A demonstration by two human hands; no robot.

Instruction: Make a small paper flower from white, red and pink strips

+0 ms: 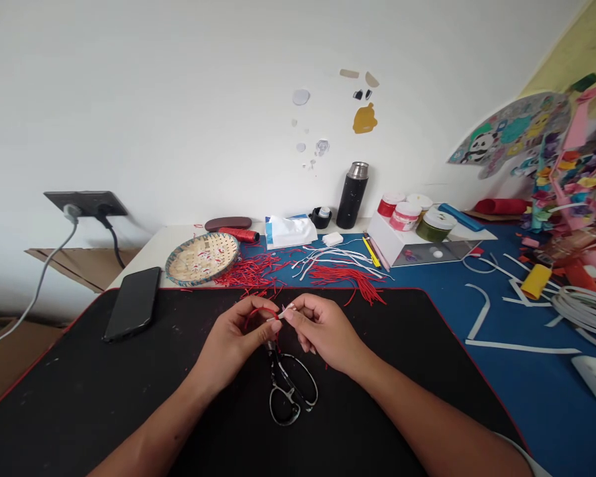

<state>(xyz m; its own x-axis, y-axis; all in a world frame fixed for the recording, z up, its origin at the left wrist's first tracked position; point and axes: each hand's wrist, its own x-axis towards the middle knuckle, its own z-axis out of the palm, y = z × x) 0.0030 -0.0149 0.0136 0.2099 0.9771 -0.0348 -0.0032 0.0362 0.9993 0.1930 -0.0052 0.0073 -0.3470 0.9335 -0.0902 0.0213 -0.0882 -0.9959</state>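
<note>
Above the middle of the black mat (193, 424), my two hands meet fingertip to fingertip. My left hand (238, 331) pinches a looped red cord (259, 311). A short white strip (284, 314) runs between the two sets of fingertips, and my right hand (320, 326) is closed on its other end. How the cord and strip are joined is too small to tell. Just below my hands lies a pair of scissors (287, 391) with dark, worn handles; its blades are mostly hidden behind my fingers.
Behind the mat are cut red cords (347, 278), white strips (322, 260), a woven basket (203, 262) and a red spool (239, 234). A black phone (133, 303) lies left. A black flask (352, 197) stands by the wall, near paint jars (404, 215) on a white box (385, 242).
</note>
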